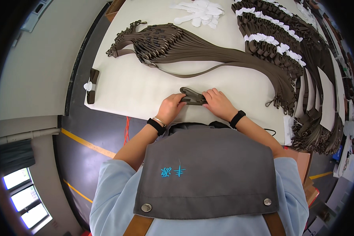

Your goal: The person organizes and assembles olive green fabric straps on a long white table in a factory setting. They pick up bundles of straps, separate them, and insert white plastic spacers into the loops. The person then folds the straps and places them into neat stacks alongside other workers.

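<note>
Near the table's front edge, a dark brown webbing strap (192, 96) is folded into a short looped bundle between my hands. My left hand (171, 107) pinches its left end with thumb and fingers. The right end is gripped by my right hand (219, 104), fingers closed over it. Just beyond them, a long bunch of matching straps (208, 55) stretches across the table, with metal hooks at both ends. One strap hangs a little loose along the near side of that bunch.
At the table's left corner lies a folded strap with a white tag (91, 87). White paper tags (200, 11) are piled at the far side. Rows of tagged strap bundles (271, 43) cover the right side, where many straps droop over the edge. A red cord (126, 130) hangs below the table.
</note>
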A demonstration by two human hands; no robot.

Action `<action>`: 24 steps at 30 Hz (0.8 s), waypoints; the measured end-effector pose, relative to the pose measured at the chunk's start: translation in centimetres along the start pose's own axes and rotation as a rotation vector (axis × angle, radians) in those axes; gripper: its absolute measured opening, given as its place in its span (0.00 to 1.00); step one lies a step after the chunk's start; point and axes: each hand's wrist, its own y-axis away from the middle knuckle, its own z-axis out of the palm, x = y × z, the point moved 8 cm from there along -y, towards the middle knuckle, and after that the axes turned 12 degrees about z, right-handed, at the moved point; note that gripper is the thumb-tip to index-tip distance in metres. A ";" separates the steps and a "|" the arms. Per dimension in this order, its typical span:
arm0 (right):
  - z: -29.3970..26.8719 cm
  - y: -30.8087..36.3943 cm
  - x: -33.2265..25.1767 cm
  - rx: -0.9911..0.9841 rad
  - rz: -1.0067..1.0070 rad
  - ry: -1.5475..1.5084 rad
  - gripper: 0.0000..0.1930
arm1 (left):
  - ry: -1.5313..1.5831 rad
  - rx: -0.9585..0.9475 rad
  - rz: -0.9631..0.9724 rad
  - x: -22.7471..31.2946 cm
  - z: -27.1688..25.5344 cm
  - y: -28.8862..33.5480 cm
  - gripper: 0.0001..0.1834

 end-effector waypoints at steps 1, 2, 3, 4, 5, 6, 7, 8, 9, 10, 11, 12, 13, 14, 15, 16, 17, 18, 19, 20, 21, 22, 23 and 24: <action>0.0 0.0 0.0 -0.001 0.001 0.008 0.20 | -0.001 -0.006 0.023 0.3 0.1 -0.2 0.16; 0.1 -0.1 0.0 0.000 0.000 0.015 0.20 | -0.005 -0.011 0.047 0.6 0.1 -0.4 0.15; 0.1 -0.1 0.0 0.001 -0.001 0.023 0.20 | -0.014 -0.023 0.021 0.6 0.3 -0.3 0.15; 0.3 0.0 0.0 -0.010 0.004 0.023 0.20 | -0.022 -0.036 -0.005 0.5 0.5 0.0 0.14; 0.3 0.1 -0.1 -0.016 0.009 0.025 0.20 | -0.033 -0.047 -0.028 0.4 0.6 0.0 0.13; 0.3 0.1 -0.1 -0.023 0.014 0.026 0.20 | -0.023 -0.033 -0.011 0.5 0.6 -0.1 0.13; 0.2 -0.1 0.0 -0.016 0.011 0.025 0.20 | -0.014 -0.019 0.005 0.5 0.5 -0.2 0.13; 0.2 0.0 -0.1 -0.012 0.008 0.022 0.20 | -0.002 -0.006 0.019 0.6 0.5 -0.1 0.12; 0.1 0.0 -0.1 -0.009 0.005 0.019 0.20 | -0.012 -0.001 0.040 0.6 0.6 0.0 0.12; 0.1 0.0 -0.2 -0.003 0.000 0.018 0.20 | -0.021 0.003 0.062 0.5 0.6 0.0 0.12; 0.1 0.0 -0.2 0.004 -0.004 0.017 0.19 | -0.031 0.007 0.085 0.6 0.5 -0.1 0.11; 0.1 0.0 -0.2 0.011 -0.008 0.015 0.19 | -0.040 0.008 0.071 0.5 0.4 -0.2 0.12; 0.1 0.0 -0.2 0.014 -0.001 0.004 0.19 | -0.049 0.008 0.057 0.4 0.4 -0.2 0.12; 0.0 0.0 -0.1 0.016 0.006 -0.007 0.18 | -0.059 0.009 0.043 0.3 0.3 -0.3 0.12; 0.0 -0.1 0.0 0.019 0.013 -0.017 0.18 | -0.059 0.029 0.014 0.1 0.2 -0.4 0.13; 0.0 -0.2 0.1 0.022 0.013 -0.022 0.18 | -0.059 0.048 -0.015 0.0 0.1 -0.4 0.14; 0.0 -0.2 0.2 0.024 0.015 -0.026 0.18 | -0.058 0.065 -0.044 0.2 -0.2 -0.6 0.15; 0.0 -0.3 0.4 0.026 0.018 -0.031 0.17 | -0.132 0.150 -0.025 0.8 -1.1 -1.0 0.16; 0.0 -0.3 0.6 0.022 0.018 -0.031 0.17 | -0.205 0.235 -0.006 1.5 -1.9 -1.5 0.18; -0.1 -0.3 0.5 0.016 0.017 -0.031 0.17 | -0.279 0.321 0.011 2.1 -2.8 -1.7 0.19; -0.1 -0.3 0.5 0.010 0.016 -0.031 0.17 | -0.273 0.300 0.048 2.1 -2.5 -2.1 0.20; -0.1 -0.3 0.6 0.012 0.017 -0.036 0.17 | -0.267 0.280 0.085 1.9 -2.2 -2.4 0.20; -0.1 -0.3 0.6 0.013 0.016 -0.039 0.17 | -0.235 0.227 0.109 1.3 -1.5 -2.7 0.21; -0.1 -0.4 0.5 0.013 0.014 -0.044 0.17 | -0.203 0.174 0.130 0.7 -1.0 -2.8 0.21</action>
